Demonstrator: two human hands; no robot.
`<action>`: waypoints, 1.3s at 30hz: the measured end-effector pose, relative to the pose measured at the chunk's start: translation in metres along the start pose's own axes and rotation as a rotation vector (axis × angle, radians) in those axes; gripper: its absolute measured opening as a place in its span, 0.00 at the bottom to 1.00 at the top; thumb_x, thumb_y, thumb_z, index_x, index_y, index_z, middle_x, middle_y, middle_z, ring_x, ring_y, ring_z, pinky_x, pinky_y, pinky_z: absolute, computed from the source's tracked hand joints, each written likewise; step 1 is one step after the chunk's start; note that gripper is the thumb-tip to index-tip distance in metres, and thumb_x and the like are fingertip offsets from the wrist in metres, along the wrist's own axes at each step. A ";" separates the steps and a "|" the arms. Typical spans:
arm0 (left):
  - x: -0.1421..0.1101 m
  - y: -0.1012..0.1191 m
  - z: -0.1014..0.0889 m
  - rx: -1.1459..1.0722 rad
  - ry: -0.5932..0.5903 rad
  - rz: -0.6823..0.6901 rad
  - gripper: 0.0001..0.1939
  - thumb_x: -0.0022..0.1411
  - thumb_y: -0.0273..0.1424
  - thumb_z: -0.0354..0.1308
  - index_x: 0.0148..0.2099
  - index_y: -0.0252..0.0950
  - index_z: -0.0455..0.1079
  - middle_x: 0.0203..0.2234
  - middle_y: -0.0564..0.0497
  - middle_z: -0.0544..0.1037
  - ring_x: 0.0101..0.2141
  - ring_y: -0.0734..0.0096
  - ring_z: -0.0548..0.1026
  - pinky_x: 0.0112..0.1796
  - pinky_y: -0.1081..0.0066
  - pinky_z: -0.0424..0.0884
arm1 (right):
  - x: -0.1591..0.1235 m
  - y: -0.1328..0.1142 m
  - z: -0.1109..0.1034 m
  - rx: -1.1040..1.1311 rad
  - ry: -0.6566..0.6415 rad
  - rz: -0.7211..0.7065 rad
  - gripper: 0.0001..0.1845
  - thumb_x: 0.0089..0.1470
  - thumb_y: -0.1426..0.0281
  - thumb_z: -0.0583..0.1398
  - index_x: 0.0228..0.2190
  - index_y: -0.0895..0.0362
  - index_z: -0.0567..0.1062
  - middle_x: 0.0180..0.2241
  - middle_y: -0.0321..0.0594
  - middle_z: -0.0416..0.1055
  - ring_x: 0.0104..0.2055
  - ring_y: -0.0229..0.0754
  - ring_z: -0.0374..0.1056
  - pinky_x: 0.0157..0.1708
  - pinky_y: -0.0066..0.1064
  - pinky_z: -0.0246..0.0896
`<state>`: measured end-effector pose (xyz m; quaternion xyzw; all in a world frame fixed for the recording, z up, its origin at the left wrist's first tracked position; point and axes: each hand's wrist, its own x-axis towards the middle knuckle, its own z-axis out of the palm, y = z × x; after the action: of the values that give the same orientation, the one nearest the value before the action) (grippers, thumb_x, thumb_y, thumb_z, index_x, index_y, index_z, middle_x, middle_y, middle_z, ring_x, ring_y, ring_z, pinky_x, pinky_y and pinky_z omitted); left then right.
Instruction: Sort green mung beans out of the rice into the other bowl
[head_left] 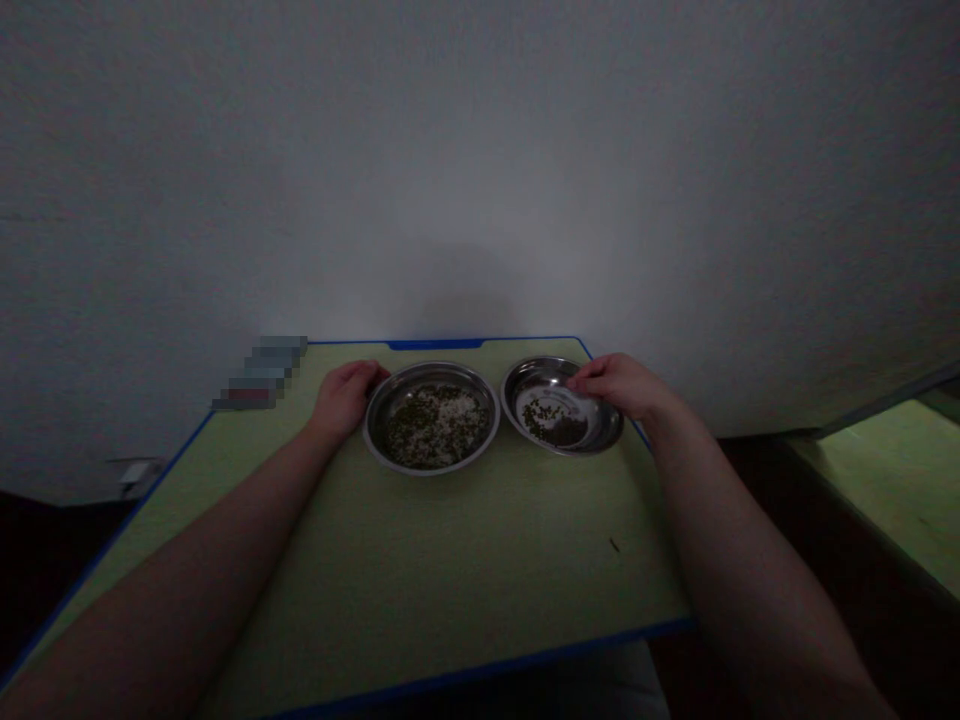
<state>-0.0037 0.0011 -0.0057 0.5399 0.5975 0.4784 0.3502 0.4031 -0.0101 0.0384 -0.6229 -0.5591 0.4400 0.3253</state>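
Note:
Two shiny metal bowls stand side by side on a light green table. The larger metal bowl (pixel 432 468) holds mixed white, green and dark grains. My left hand (pixel 349 395) is closed at its left rim, fingers partly hidden behind the edge. To the right is the smaller metal bowl (pixel 559 365), with a few small green beans (pixel 541 418) and a dark heap of small grains (pixel 568 430) on its bottom. Over its right side, my right hand (pixel 619 385) has thumb and fingers pinched together. Anything between those fingertips is too small to make out.
The green table (pixel 465 570) has a blue edge and touches a pale wall (pixel 480 180). A blurred flat item (pixel 259 375) lies at the back left corner. One thin dark scrap (pixel 614 545) lies at the front right. Another green surface (pixel 892 470) is at far right.

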 end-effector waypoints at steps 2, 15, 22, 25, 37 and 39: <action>-0.001 0.001 0.001 -0.019 0.006 -0.008 0.16 0.59 0.44 0.55 0.28 0.39 0.76 0.23 0.48 0.77 0.27 0.60 0.74 0.34 0.64 0.73 | -0.002 -0.002 0.002 -0.062 0.027 -0.028 0.10 0.38 0.68 0.75 0.21 0.58 0.81 0.21 0.39 0.73 0.22 0.34 0.61 0.23 0.29 0.52; 0.002 -0.004 0.000 0.016 0.000 0.002 0.18 0.59 0.48 0.56 0.29 0.40 0.76 0.24 0.48 0.78 0.29 0.60 0.74 0.35 0.63 0.73 | -0.024 -0.029 0.020 0.700 -0.289 0.038 0.21 0.43 0.63 0.77 0.21 0.59 0.72 0.19 0.29 0.53 0.22 0.30 0.48 0.19 0.24 0.43; 0.002 -0.005 0.000 0.012 -0.002 0.015 0.18 0.59 0.47 0.56 0.29 0.40 0.77 0.24 0.47 0.78 0.29 0.59 0.75 0.35 0.63 0.73 | -0.023 -0.029 0.047 0.620 -0.247 -0.020 0.18 0.50 0.61 0.74 0.24 0.57 0.74 0.20 0.30 0.56 0.21 0.32 0.49 0.21 0.27 0.43; 0.002 -0.005 0.000 0.015 0.009 0.017 0.18 0.59 0.46 0.56 0.29 0.40 0.77 0.24 0.47 0.78 0.28 0.59 0.75 0.35 0.63 0.74 | -0.020 -0.037 0.085 0.479 -0.198 -0.090 0.18 0.50 0.59 0.73 0.24 0.57 0.75 0.20 0.31 0.60 0.22 0.33 0.52 0.22 0.29 0.44; 0.004 -0.008 0.002 -0.044 -0.012 0.025 0.19 0.57 0.48 0.54 0.30 0.38 0.76 0.24 0.47 0.76 0.28 0.61 0.73 0.33 0.65 0.70 | -0.021 -0.066 0.143 -0.063 -0.073 -0.234 0.11 0.61 0.68 0.64 0.29 0.57 0.84 0.24 0.36 0.72 0.29 0.40 0.63 0.33 0.32 0.52; 0.004 -0.008 0.003 -0.069 -0.008 0.019 0.19 0.56 0.47 0.54 0.30 0.37 0.76 0.23 0.48 0.76 0.27 0.62 0.72 0.32 0.65 0.70 | -0.018 -0.061 0.141 0.036 -0.071 -0.233 0.10 0.61 0.68 0.64 0.30 0.57 0.84 0.24 0.36 0.71 0.28 0.39 0.61 0.32 0.32 0.51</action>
<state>-0.0039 0.0057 -0.0134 0.5350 0.5739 0.4999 0.3666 0.2495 -0.0304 0.0395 -0.5316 -0.6310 0.4311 0.3653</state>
